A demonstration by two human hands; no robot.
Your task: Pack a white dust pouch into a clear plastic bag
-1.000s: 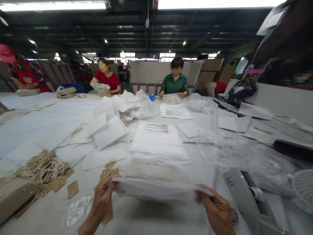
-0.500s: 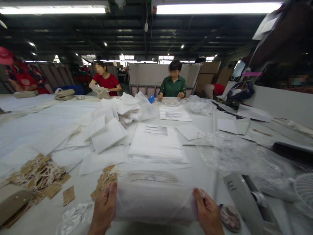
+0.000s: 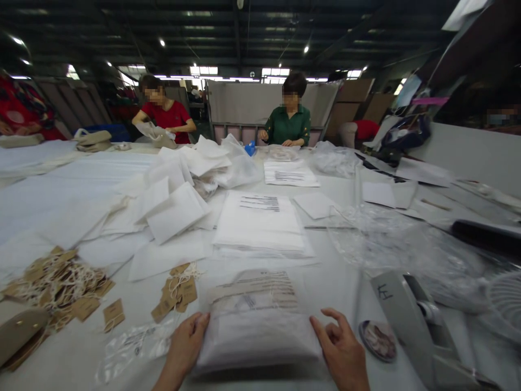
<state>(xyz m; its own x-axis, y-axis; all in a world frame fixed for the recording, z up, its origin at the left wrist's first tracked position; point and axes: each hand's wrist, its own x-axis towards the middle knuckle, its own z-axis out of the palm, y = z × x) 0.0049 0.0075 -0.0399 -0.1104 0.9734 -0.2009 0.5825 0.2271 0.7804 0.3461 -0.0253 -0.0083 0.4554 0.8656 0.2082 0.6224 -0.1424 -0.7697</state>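
Observation:
A packed clear plastic bag (image 3: 256,331) lies in front of me, plump, with printed lines across its upper part and white wrapping showing through. My left hand (image 3: 183,345) pinches its left edge between thumb and fingers. At the right edge, my right hand (image 3: 342,345) has its fingers apart, the thumb side against or very close to the bag. Just beyond sits a stack of flat white printed bags (image 3: 258,222). Left of the packed bag are brown cardboard tags (image 3: 179,290) with white strings and a flat clear plastic bag (image 3: 132,347).
A grey tape dispenser (image 3: 407,320) and a round dish-like object (image 3: 378,339) stand at the right, near crumpled clear plastic (image 3: 399,255). More tags (image 3: 61,282) and a beige handbag (image 3: 20,336) lie at left. White sheets (image 3: 179,212) pile mid-table. Co-workers sit across.
The packed bag has tipped back and down onto the table, so its printed face shows. My right hand's fingers have spread from its edge. The view has tilted down.

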